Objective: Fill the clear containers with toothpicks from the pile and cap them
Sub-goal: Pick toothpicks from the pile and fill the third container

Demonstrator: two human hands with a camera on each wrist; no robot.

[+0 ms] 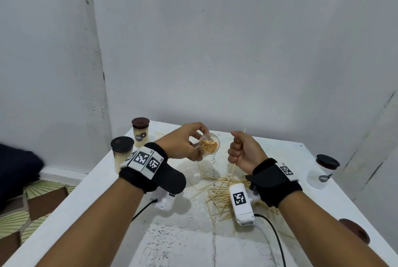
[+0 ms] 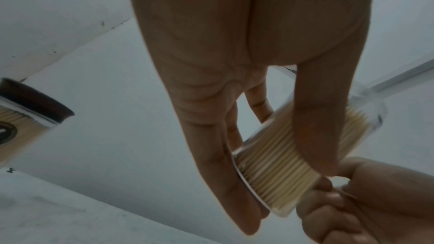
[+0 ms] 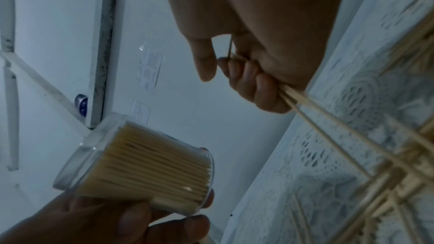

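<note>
Head view, from the left: two capped containers (image 1: 122, 152) packed with toothpicks stand at the far left corner of the tabletop (image 1: 90, 206), beyond the knuckles of the left hand (image 1: 183, 143). That hand is raised above the tabletop and grips an uncapped clear container (image 1: 210, 143), tilted with its open mouth turned toward the camera and toward the right hand (image 1: 243, 152); it is nearly full of toothpicks. In the left wrist view the thumb lies along the near side of the container wall and the fingers (image 2: 234, 183) curl round the far side, so the container sits between them. Just beside it, the right hand is closed in a fist round a small bunch of toothpicks (image 1: 233, 166); the sticks jut out below the little finger, and one tip shows above the thumb. In the right wrist view its fingers (image 3: 249, 79) are curled tight on the bunch and the container mouth is near them but apart. Below both hands the loose pile (image 1: 217, 191) of toothpicks is scattered on a lace mat. Right of the right hand, well apart, stands another capped container (image 1: 321, 172), and a brown cap (image 1: 353, 231) lies at the near right edge.
</note>
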